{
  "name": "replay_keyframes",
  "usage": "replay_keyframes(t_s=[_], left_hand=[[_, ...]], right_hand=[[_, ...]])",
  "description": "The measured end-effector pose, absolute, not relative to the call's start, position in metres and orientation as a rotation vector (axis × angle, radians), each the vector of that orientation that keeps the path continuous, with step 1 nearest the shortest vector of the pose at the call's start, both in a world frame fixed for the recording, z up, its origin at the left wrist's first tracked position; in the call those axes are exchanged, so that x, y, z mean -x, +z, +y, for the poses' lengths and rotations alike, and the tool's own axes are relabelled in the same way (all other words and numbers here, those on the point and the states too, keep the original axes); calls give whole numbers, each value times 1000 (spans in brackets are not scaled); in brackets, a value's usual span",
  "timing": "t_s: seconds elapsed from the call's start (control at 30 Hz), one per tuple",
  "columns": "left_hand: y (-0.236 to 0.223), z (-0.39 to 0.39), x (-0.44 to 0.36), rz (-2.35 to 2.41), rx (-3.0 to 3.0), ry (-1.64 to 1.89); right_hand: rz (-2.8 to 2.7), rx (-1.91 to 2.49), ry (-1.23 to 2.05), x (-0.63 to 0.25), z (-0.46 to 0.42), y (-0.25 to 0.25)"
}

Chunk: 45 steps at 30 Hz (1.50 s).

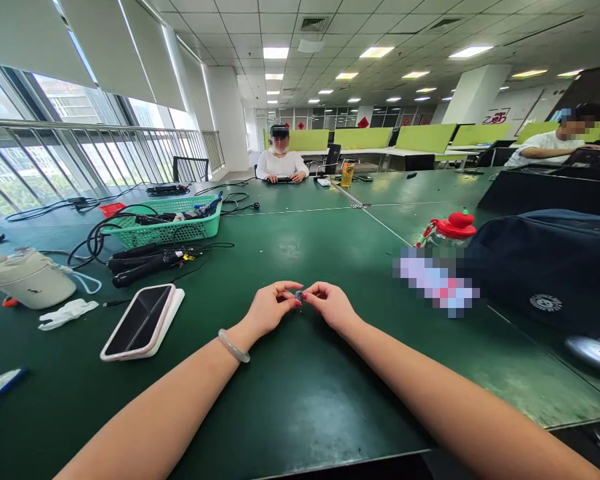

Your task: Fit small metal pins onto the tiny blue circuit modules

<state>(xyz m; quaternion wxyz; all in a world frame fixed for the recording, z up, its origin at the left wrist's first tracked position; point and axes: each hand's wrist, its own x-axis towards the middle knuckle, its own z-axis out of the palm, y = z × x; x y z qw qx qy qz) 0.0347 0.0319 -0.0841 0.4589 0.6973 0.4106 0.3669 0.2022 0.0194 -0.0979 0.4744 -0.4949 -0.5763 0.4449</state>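
Observation:
Both of my hands meet over the middle of the green table (285, 407). Between their fingertips is a small dark bluish-grey piece (299, 295), too small for me to name. My left hand (269, 308) pinches it from the left with thumb and forefinger, a pale bangle around that wrist. From the other side my right hand (330, 303) is closed, its thumb and fingertips touching the same piece. A thin tip shows just below the fingers, close to the tabletop.
Left of my hands lies a phone (143, 320) on a white object. Behind it are a black folded tripod-like item (145, 265) and a green basket (165, 232) with cables. A red-lidded bottle (453, 230) and dark bag (550, 267) stand right. A person (283, 163) sits opposite.

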Motion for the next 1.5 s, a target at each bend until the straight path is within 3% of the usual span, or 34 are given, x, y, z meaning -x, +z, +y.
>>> replay_keyframes(t_s=[0.47, 0.93, 1.5], left_hand=[[-80, 34, -24, 812, -1819, 690], [-85, 50, -13, 1213, -1872, 832], [-87, 42, -20, 1166, -1971, 695]], right_hand=[[-1812, 1308, 775, -204, 9, -92], [-2278, 1533, 245, -204, 5, -93], [-2323, 1507, 284, -210, 8, -95]])
